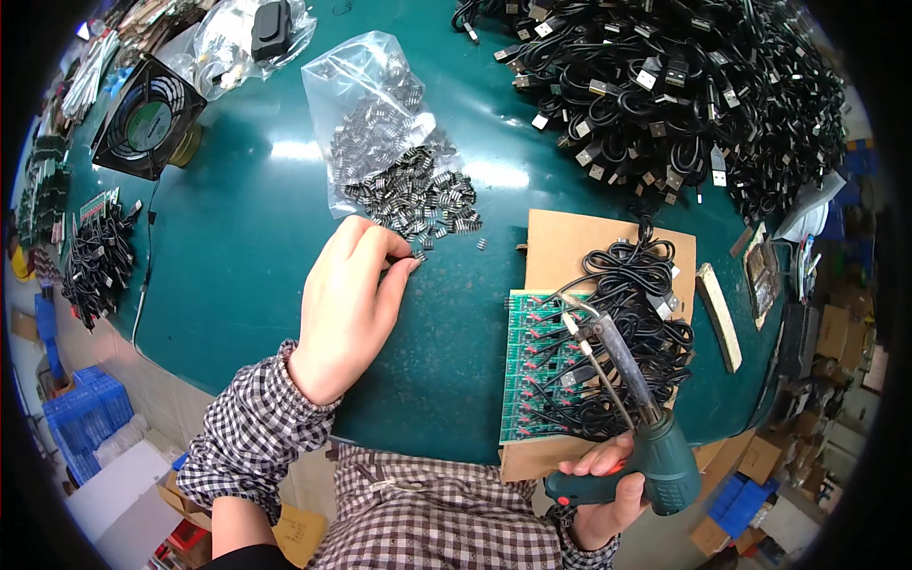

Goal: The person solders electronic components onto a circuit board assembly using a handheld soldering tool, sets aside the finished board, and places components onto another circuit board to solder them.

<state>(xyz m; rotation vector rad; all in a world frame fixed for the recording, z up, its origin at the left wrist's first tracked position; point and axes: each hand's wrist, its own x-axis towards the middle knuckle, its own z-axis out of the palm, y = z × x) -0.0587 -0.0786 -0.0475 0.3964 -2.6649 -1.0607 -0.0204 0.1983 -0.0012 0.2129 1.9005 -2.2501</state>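
Left hand (pixel 350 304) resting on the green counter (pixel 247 247), fingers drawn together, tips pinching at small metal parts (pixel 418 204) at the near edge of the pile. Whether one part is actually clamped between the fingertips: cannot tell, too small. Pile spilling out of a clear plastic bag (pixel 380 104), which lies just beyond the left hand, mouth toward it.

Right hand (pixel 603 494) clamped around the grip of a green soldering gun (pixel 655 456), low and to the right of the left hand, well apart from it. Barrel of the gun angled up and to the left, tip over a green circuit board (pixel 537 366). Board lying on a sheet of brown cardboard (pixel 570 242), to the right of the left hand, with a bundle of black cables (pixel 636 323) heaped across its right part. Thin wire running along the barrel toward the tip.

Farther from the left hand, at the back right of the counter, a large heap of black plug cables (pixel 684 85). At the back left, a square black fan (pixel 147 119). Checked sleeves on both forearms.
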